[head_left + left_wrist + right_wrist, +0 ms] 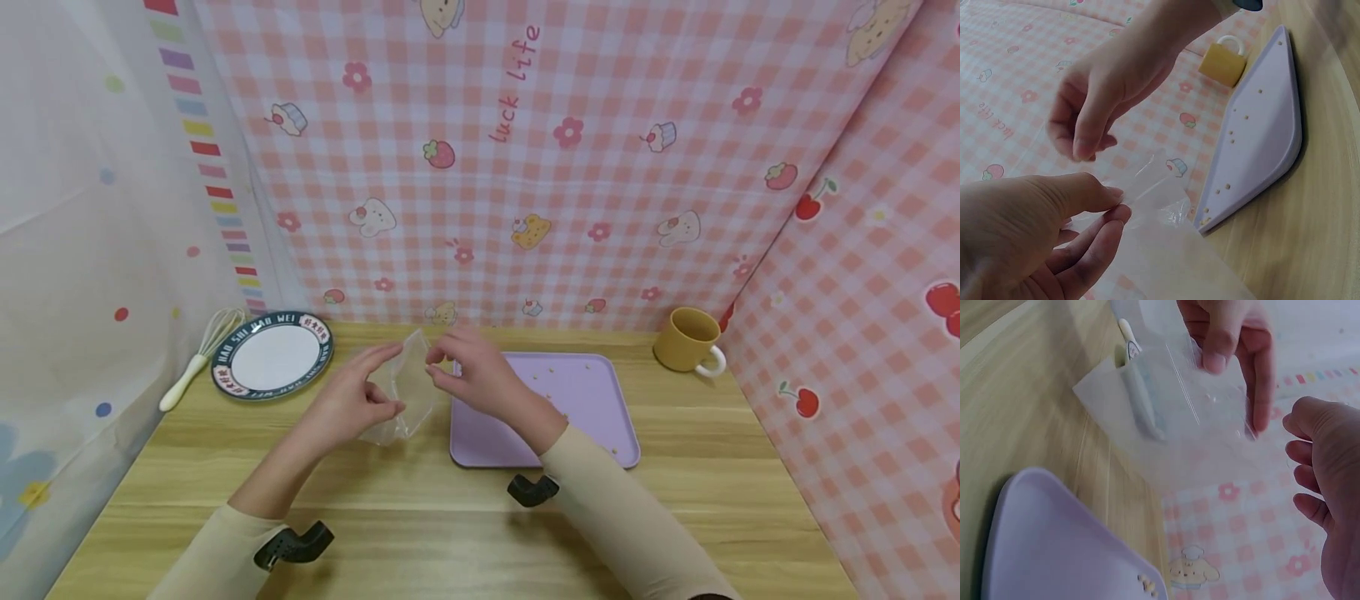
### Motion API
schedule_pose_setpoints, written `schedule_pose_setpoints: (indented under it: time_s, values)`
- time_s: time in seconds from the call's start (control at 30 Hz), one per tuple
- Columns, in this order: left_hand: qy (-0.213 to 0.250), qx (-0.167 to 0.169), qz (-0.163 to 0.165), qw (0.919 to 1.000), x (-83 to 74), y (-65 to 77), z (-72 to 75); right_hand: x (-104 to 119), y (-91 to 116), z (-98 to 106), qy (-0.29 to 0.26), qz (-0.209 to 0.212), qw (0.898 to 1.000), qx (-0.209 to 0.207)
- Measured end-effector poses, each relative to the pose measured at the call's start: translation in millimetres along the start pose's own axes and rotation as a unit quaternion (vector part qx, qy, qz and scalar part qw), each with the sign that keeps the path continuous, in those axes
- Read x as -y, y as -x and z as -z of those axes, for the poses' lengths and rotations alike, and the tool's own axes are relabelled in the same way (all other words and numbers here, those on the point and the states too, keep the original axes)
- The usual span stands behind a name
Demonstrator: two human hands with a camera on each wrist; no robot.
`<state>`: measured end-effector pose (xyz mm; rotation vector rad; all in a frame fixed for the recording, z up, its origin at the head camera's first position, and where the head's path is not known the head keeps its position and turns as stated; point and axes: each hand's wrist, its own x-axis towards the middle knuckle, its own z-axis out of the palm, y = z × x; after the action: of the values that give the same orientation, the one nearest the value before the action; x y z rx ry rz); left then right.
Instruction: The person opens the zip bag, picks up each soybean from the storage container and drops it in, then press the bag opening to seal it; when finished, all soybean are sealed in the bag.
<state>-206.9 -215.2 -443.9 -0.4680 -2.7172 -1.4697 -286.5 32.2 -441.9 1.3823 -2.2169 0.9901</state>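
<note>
A clear plastic bag (408, 392) is in my left hand (356, 398), held upright between thumb and fingers over the table left of the tray. In the left wrist view the bag (1172, 244) looks crumpled near the fingertips. My right hand (480, 375) is beside the bag's upper edge, its wrist over the lilac tray (600, 400). Thumb and forefinger of that hand (1110, 87) come together, a tiny tan piece (1091, 158) showing at their tips. Several small yellowish pieces (1246, 117) lie scattered on the tray.
At the back left a whisk (197, 362) lies next to a white plate (273, 358) with a dark green patterned rim. A yellow mug (684, 342) with a white handle stands at the back right. Pink checked cloth (480, 192) hangs behind the wooden table (420, 533).
</note>
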Motion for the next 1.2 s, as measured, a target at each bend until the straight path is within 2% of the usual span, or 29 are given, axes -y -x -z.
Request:
schedule_pose_setpoints:
  time_s: [0.2, 0.47, 0.93, 1.2]
  values:
    - [-0.008, 0.006, 0.006, 0.9999, 0.6, -0.8, 0.5, 5, -11, -7, 0.023, -0.009, 0.999, 0.033]
    - [-0.007, -0.001, -0.006, 1.0, 1.6, -2.6, -0.7, 6, -17, -9, 0.027, -0.02, 0.998, 0.047]
    - [-0.005, -0.005, -0.006, 1.0, -0.2, -3.3, -1.6, 4, -14, -7, 0.028, -0.039, 0.998, 0.036]
    - [-0.01, -0.002, -0.002, 0.9999, 0.4, -2.9, -2.3, 3, -6, 1, -0.011, -0.048, 0.999, 0.015]
